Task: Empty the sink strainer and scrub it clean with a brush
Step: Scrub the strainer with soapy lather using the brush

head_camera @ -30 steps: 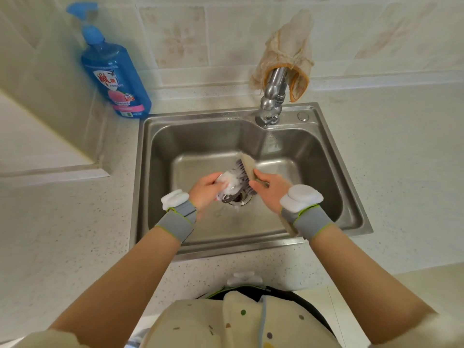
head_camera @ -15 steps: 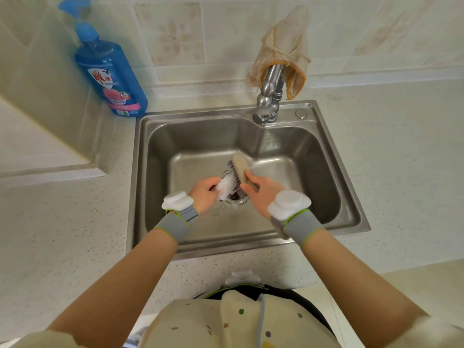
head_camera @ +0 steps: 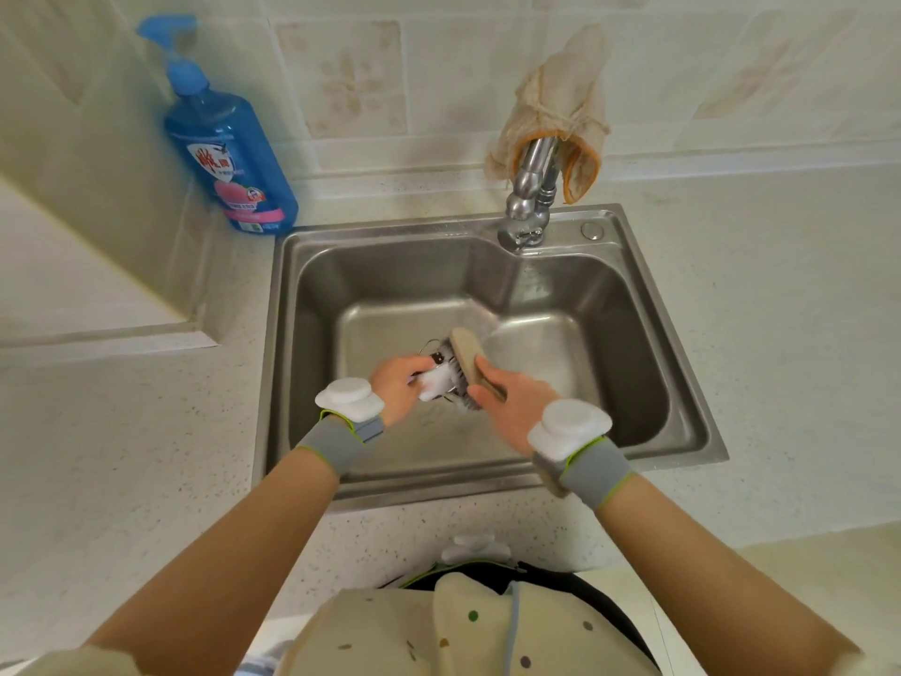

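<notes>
Right now the left hand [head_camera: 397, 390] is gripping the sink strainer [head_camera: 435, 381], its fingers curling round the near edge. The strainer is sitting just past those fingertips, coated in white foam, with bits of metal frame and a thin wire loop showing on its far side. The right hand [head_camera: 507, 407] is clamping the handle of a wooden-backed brush [head_camera: 467, 354], thumb lying along the top of the wood. The brush head is sticking out ahead of this hand and leaning toward the left hand, its dark bristles pressing against the strainer. Brush and right hand are looking slightly blurred.

Both hands are hovering close together over the basin of the steel sink [head_camera: 274, 383], above its floor. Beyond the right hand, a chrome faucet [head_camera: 529, 197] is rising from the sink's back rim, and a beige cloth [head_camera: 560, 104] with an orange edge is hanging over its top. Well beyond the left hand and off to its outer side, a blue pump bottle [head_camera: 229, 153] is standing on the pale speckled surface [head_camera: 122, 456], close against the tiled wall. A grey wristband [head_camera: 341, 441] carrying a white puck is wrapping the left wrist, and a matching one is wrapping the right.
</notes>
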`<state>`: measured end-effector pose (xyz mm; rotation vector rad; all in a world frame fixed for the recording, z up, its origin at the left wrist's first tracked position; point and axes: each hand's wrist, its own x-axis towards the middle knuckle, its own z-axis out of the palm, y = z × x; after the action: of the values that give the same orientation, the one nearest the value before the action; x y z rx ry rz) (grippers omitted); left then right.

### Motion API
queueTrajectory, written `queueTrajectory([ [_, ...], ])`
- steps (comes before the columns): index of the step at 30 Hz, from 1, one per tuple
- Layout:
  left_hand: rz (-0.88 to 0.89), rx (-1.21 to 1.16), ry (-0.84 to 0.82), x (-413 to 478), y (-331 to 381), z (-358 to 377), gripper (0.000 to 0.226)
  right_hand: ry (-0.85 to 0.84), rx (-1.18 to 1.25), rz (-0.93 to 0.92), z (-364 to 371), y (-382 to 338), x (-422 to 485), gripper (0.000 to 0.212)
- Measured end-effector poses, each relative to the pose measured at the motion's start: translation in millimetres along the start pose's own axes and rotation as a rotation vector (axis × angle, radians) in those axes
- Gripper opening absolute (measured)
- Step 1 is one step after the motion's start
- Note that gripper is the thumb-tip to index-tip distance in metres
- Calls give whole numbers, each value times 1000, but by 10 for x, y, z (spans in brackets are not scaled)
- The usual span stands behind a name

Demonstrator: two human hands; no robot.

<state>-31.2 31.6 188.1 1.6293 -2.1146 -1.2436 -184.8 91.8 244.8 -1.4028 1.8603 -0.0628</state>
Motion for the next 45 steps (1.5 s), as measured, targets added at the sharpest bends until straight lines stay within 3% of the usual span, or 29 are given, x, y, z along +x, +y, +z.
queueTrajectory([
  [3,3,-2,31,23,54,44,26,81,100,62,-61,42,125,49],
  [7,-67,-23,83,107,51,14,23,51,16,-38,10,-50,-4,49],
  [11,-71,-33,47,103,107,24,21,98,76,57,-124,12,156,49],
  [14,-92,-73,36,104,94,9,19,68,29,-18,-47,-36,19,49],
  [18,-110,-101,10,82,122,-4,47,91,56,10,-95,-15,96,49],
  [23,-101,-145,42,94,138,11,50,50,-3,-45,-48,-43,-26,49],
  [28,-74,-124,9,64,169,13,31,88,61,48,-146,-1,176,49],
  [30,-84,-150,14,75,140,-10,33,64,56,7,-87,-40,113,49],
  [33,-128,-188,-15,49,115,-32,11,32,35,-28,-4,-53,79,49],
  [36,-135,-276,-9,37,127,6,25,67,54,52,-85,11,167,50],
  [39,-223,-462,40,71,91,54,37,9,-43,-30,-53,-29,32,49],
  [45,-327,-773,0,126,152,72,34,100,13,11,-130,-18,133,49],
])
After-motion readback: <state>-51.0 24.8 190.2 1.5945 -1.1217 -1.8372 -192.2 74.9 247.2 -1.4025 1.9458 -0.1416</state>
